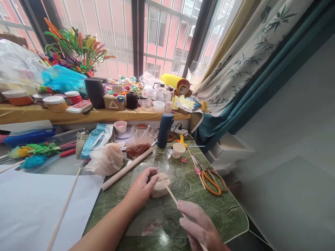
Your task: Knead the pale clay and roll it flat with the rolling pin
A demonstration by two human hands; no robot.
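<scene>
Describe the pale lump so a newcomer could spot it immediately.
Start at the green table, then its clear sheet. There the left hand touches the pale lump, and a thin stick from the right hand extends over it. Unlike the bagged reddish-brown mass behind, it lies unwrapped.

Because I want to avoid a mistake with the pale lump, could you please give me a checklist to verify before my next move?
1. Left hand at the pale lump: ok, touching its side.
2. Wooden stick held in the right hand: ok.
3. Stick's tip sunk into the lump: cannot tell; it is at the top, near the left fingertips.
4. Right fingers clean: not ok, whitish residue coats them.
5. Scissors away from both hands: ok, lying to the right.
6. Paper cup upright: ok, standing beyond the lump.
</scene>
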